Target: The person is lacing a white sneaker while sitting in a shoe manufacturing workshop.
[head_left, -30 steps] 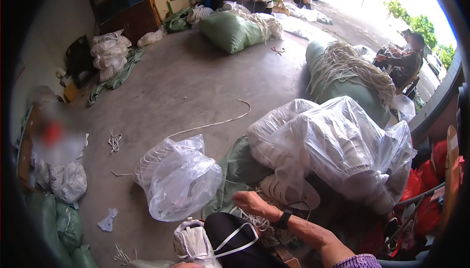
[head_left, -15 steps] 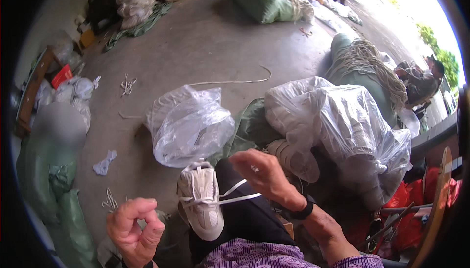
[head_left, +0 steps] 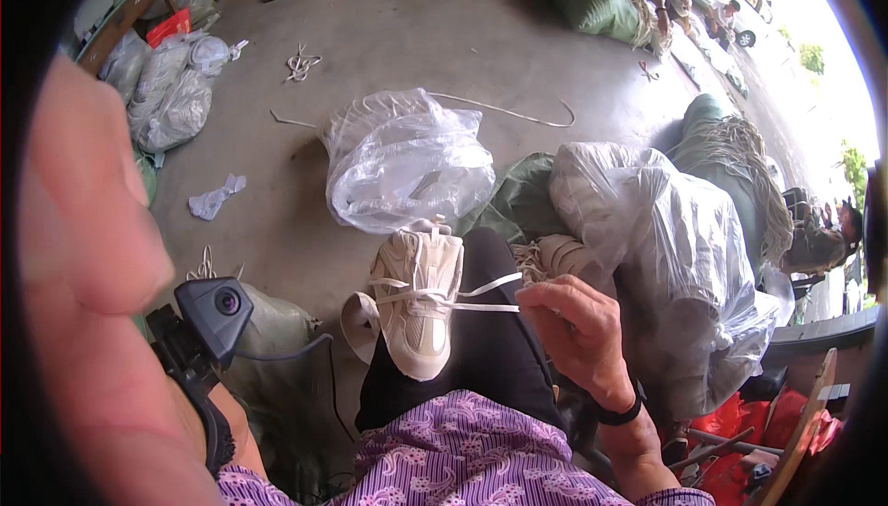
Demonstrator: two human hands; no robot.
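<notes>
A beige and white lace-up sneaker rests on my black-trousered leg, its toe toward me. White shoelaces cross its tongue and run out to the right. My right hand is closed beside the shoe, its fingertips pinched at the end of one lace. My left hand is raised very close to the view at the left edge, large and blurred, well away from the shoe. How its fingers are set cannot be made out. A small black camera is strapped to my left wrist.
Beyond the shoe lies a clear plastic bag of pale items. A bigger clear bag of shoes stands at the right. Loose laces and a white scrap lie on the floor. Green sacks and several seated people are farther back.
My left hand has risen from beside the shoe toward the view. My right hand has come down to the lace's end. The view has shifted, so the scene sits differently.
</notes>
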